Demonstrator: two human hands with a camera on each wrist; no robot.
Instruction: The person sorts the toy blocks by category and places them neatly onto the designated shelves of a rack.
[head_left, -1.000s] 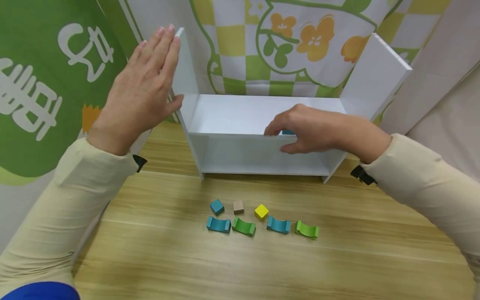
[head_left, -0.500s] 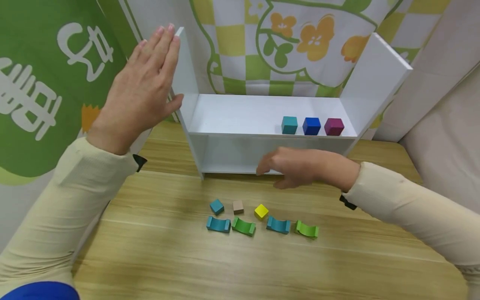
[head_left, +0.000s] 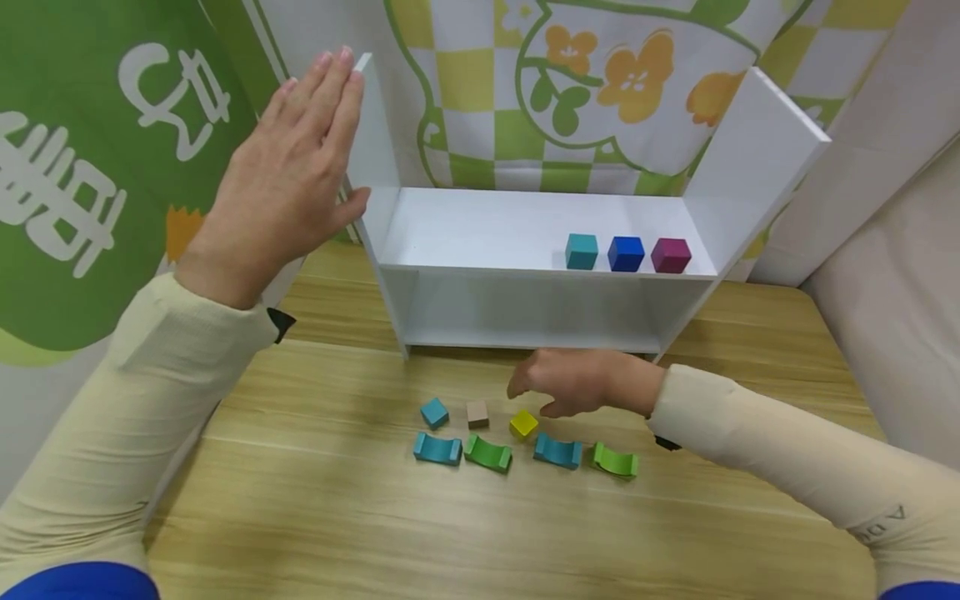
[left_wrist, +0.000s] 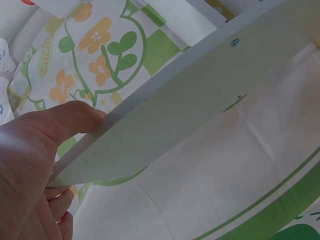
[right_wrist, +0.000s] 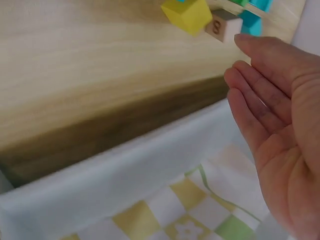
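Observation:
My left hand holds the left side panel of a white shelf, its fingers stretched along the panel. The left wrist view shows the thumb over the panel's edge and fingers on the other side. Nothing is in my right hand, palm down just behind a yellow cube. Left of that lie a natural wood cube, with a dark figure on one face in the right wrist view, and a blue cube. Teal, dark blue and magenta cubes stand in a row on the shelf's upper board.
Nearer to me, a row of curved blocks lies on the wooden table: blue, green, blue and green. Behind the shelf hangs a patterned cloth. A green printed panel stands at left.
My right hand has come away from the teal cube on the upper board, moving down and toward me to the yellow cube. The left hand stays at the side panel.

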